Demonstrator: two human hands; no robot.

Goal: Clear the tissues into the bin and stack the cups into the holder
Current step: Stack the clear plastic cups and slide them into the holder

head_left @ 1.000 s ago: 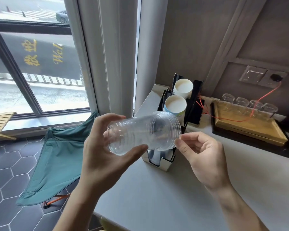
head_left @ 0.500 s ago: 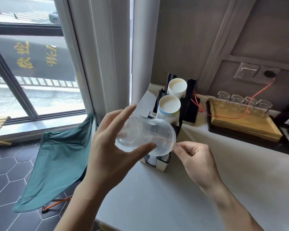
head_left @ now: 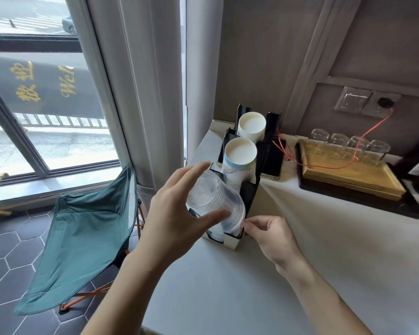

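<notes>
Gripping the clear cups (head_left: pixel 213 201) in our left hand (head_left: pixel 179 226), we tilted them over the holder (head_left: pixel 249 197) at the bench's (head_left: pixel 324 262) 11 o'clock; our right hand (head_left: pixel 271 238) pinched the holder's front corner.

Head-worn view, forward and downward

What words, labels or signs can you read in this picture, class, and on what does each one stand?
"Wel": gold letters, cut off by the window frame, on the dark banner outside the window.
Two gold Chinese characters on the same banner: visible, but too blurred to read surely.
Line-drawn print on the nearer paper cup in the cup holder: no legible words.
Nothing else bears readable text.
</notes>
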